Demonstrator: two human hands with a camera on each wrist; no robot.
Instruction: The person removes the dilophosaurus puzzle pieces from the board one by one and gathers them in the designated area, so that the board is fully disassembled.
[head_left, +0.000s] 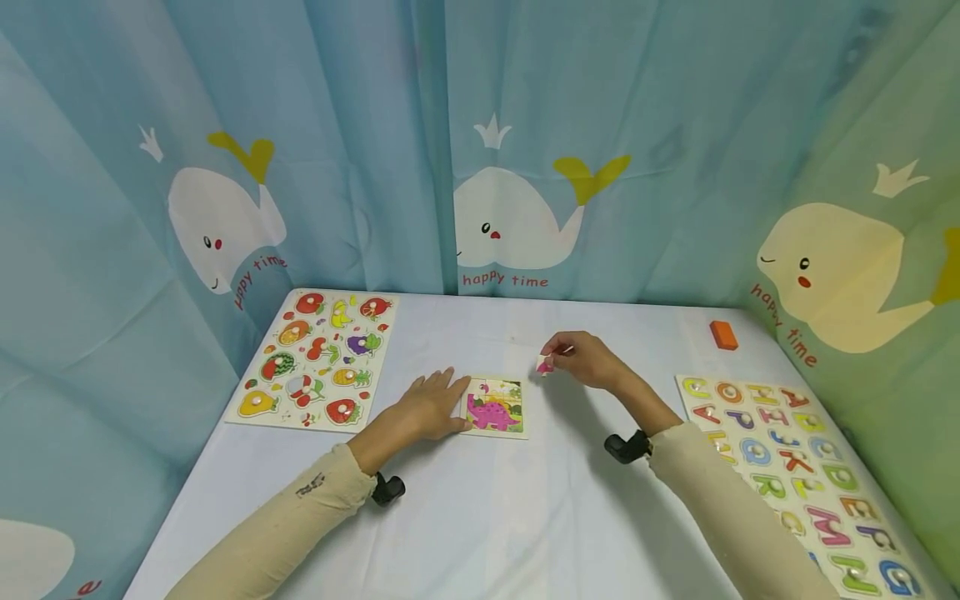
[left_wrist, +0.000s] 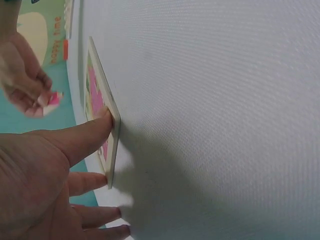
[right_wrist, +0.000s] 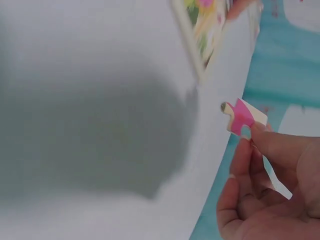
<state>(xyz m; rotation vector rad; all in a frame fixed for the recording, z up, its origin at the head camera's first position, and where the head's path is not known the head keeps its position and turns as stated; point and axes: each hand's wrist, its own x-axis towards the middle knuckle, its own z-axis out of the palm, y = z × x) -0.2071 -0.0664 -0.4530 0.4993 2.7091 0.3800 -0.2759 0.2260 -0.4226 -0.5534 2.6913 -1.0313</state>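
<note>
My right hand point(head_left: 588, 360) pinches a pink and white jigsaw piece point(right_wrist: 242, 118) between thumb and fingertips, held above the table to the right of the puzzle board. That small square board point(head_left: 495, 408) shows a pink dinosaur among greenery, with a pale area at its upper left. Along its left side lies my left hand point(head_left: 431, 407), fingers extended. In the left wrist view the thumb point(left_wrist: 92, 131) presses on the board's rim, and another fingertip touches the edge near a corner; the remaining fingers spread past it over the white cloth.
A fruit peg board point(head_left: 318, 360) lies at the left, and an alphabet peg board point(head_left: 802, 483) at the right. An orange block point(head_left: 723, 335) sits near the back right. Blue whale-print curtains point(head_left: 390, 150) hang around the white-covered table point(head_left: 465, 517).
</note>
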